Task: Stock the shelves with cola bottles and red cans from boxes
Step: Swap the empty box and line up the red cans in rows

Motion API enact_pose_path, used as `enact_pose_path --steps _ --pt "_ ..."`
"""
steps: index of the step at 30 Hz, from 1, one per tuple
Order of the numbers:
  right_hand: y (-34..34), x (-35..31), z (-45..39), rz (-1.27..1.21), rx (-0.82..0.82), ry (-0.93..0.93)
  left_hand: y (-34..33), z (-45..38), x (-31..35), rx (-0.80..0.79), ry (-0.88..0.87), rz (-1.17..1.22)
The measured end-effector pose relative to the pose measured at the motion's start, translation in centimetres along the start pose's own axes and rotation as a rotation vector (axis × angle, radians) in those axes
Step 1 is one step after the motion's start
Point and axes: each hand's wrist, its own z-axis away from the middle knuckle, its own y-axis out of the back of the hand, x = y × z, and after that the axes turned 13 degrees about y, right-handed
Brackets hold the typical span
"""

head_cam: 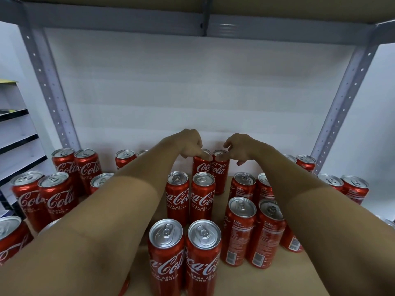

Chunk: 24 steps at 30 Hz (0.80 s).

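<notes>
Several red cola cans stand in paired rows on the brown shelf board (269,280). At the back centre stand two cans side by side, touching. My left hand (190,144) grips the top rim of the left back can (200,168) with curled fingers. My right hand (241,148) holds the top of the right back can (220,170) between thumb and forefinger, its other fingers spread. Both forearms reach over the front rows and hide some cans. No cola bottles or boxes are in view.
Pairs of cans fill the front centre (165,253), the right (267,231) and the left (56,197). Grey perforated uprights (49,86) (346,88) frame the bay, with an upper shelf beam (213,24) overhead. A white wall is behind. Another rack (15,129) stands at far left.
</notes>
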Motion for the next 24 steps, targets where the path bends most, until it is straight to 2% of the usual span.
enact_pose_path --steps 3,8,12,17,24 --pt "-0.4 0.3 0.1 0.022 0.003 0.027 -0.3 -0.2 0.0 0.018 -0.001 -0.021" --pt "-0.3 0.7 0.6 -0.051 -0.048 0.092 0.5 0.1 -0.5 -0.042 -0.079 -0.05" --pt "-0.4 0.3 0.7 -0.096 -0.018 0.043 0.5 0.3 -0.6 -0.044 -0.076 0.02" --pt "-0.6 0.2 0.6 0.013 0.019 0.035 -0.2 -0.3 -0.5 0.005 -0.026 0.002" --pt "-0.3 0.4 0.8 -0.16 -0.033 0.082 0.5 -0.1 -1.0 -0.063 -0.074 0.021"
